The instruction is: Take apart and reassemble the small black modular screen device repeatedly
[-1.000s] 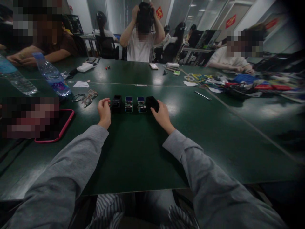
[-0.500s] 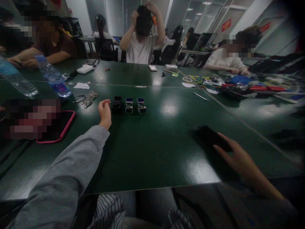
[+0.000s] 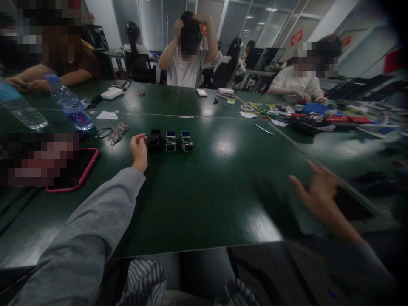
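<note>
The left hand rests loosely curled, holding nothing, just beside a row of three small modules on the green table, while the blurred right hand, fingers spread, hovers well apart; steadier, slower motion would help.

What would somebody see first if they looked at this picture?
Probably the row of three small boxy electronic modules standing side by side in the middle of the shiny dark green table, with the left hand curled loosely right beside the black one. Next, the right hand spread open and blurred near the table's right edge. On the left lie a pink-edged tablet and a clear plastic water bottle.
</note>
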The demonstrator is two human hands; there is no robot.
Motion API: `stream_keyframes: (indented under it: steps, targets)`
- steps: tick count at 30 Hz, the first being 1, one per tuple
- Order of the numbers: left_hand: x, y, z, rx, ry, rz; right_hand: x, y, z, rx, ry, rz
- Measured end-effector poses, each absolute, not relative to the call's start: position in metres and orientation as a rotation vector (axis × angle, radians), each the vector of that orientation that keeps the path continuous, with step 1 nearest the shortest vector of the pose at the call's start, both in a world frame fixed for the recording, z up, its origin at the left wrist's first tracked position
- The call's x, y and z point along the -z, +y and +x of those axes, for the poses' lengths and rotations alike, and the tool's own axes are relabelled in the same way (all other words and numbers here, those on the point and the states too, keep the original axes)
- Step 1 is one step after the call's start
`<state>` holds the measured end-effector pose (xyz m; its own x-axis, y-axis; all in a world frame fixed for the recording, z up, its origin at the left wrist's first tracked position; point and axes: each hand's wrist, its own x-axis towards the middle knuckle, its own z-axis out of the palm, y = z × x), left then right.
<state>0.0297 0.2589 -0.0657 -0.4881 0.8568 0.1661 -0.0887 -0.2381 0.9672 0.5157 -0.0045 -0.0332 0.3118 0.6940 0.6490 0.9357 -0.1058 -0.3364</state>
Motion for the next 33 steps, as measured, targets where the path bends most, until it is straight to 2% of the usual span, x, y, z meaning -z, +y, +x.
stream_keyframes:
  steps: [6, 11, 23, 33]
  targets:
    - [0.068, 0.261, 0.029, -1.803, 1.326, 0.995, 0.069, 0.124, 0.339, 0.034, -1.803, -1.601]
    - [0.066, 0.261, 0.03, -1.787, 1.34, 1.005, 0.066, 0.197, 0.256, 0.003, -1.765, -1.507]
    - [0.064, 0.263, 0.031, -1.784, 1.304, 0.963, 0.068, 0.213, 0.257, -0.11, -1.789, -1.435]
    - [0.065, 0.263, 0.03, -1.793, 1.29, 0.971, 0.072, 0.228, 0.274, -0.31, -1.463, -1.575]
